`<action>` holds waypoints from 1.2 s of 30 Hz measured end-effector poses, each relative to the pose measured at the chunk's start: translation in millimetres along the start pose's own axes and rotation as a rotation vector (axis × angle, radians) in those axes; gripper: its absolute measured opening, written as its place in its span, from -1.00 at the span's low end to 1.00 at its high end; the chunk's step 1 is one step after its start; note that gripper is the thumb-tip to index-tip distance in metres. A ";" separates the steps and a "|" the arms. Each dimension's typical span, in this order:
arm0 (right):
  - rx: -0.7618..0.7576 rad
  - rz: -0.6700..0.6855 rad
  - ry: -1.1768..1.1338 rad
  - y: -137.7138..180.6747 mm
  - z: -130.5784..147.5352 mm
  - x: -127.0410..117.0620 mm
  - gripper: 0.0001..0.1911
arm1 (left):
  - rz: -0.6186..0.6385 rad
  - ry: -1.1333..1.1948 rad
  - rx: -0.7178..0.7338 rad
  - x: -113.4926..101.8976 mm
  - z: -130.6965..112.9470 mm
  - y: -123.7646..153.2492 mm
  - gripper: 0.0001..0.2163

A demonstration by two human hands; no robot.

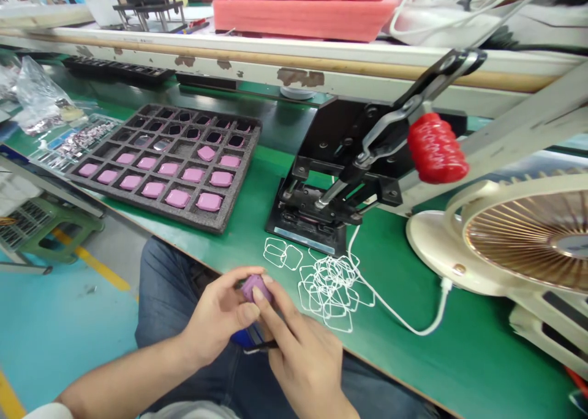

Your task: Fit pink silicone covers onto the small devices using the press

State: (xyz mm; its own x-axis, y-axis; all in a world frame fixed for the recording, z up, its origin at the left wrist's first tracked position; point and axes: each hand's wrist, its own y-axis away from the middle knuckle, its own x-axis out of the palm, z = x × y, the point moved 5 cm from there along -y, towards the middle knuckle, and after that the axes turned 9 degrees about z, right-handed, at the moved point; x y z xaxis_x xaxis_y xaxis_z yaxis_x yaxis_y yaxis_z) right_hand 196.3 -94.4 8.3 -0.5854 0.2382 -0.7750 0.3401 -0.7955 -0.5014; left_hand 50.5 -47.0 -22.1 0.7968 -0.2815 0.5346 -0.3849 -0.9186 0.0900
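Both hands are closed on a small purple watch case (255, 287), held over my lap at the table's front edge. My left hand (220, 309) grips it from the left between thumb and fingers. From the right, my right hand (303, 345) presses fingertips on it. A thin dark tool (261, 347) sticks out beneath the right palm; its kind is hidden. Thin white rectangular rings (331, 284) lie in a loose heap on the green table to the right of my hands, with a few apart (282, 253).
A dark foam tray (220, 220) holds pink cases and dark-faced pieces. Behind the rings stands a black toggle press (321, 192) with a red handle (436, 149). A beige fan (528, 235) and white cable (413, 332) are on the right. Small metal parts (87, 136) lie far left.
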 end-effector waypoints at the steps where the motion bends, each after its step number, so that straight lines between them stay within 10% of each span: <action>1: 0.017 -0.014 -0.029 -2.5 -1.2 -0.8 -0.56 | -0.036 -0.005 -0.005 -0.6 0.2 0.7 -0.64; 6: 0.212 0.034 -0.277 -13.7 -11.5 -4.6 -0.78 | -0.101 0.026 0.007 -4.7 -4.0 -2.6 -0.78; 11: 0.080 0.143 -0.325 -16.3 -3.4 -4.1 -0.88 | -0.039 -0.016 0.022 -5.6 -4.5 -3.0 -0.82; 16: 0.343 0.122 -0.708 -9.1 -16.7 -4.9 -0.63 | 0.169 -0.706 0.337 8.2 -31.5 -5.4 -0.69; 21: 0.716 0.383 -1.312 0.9 -23.4 1.9 -0.45 | 0.472 -1.227 0.726 26.5 -53.7 -8.5 -0.60; 24: 0.594 0.355 -0.939 -19.3 -36.1 -32.3 -0.43 | 0.506 -1.228 0.806 28.2 -62.9 -19.3 -0.61; 29: 0.150 -0.369 0.111 -88.1 -61.6 -144.3 -0.66 | 0.409 -1.231 0.665 38.0 -63.1 -69.4 -0.76; 36: -0.191 -0.230 0.505 -162.9 -75.0 -149.2 -0.70 | 0.549 -1.362 0.597 58.9 -27.2 -136.0 -0.83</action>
State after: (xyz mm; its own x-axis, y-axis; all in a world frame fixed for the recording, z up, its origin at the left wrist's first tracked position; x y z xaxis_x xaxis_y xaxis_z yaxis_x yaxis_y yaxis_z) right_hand 283.4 41.4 176.8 -0.2528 0.6662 -0.7017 0.4000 -0.5884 -0.7027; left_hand 137.1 68.8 20.0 0.5582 -0.3282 -0.7621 -0.7852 -0.5059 -0.3573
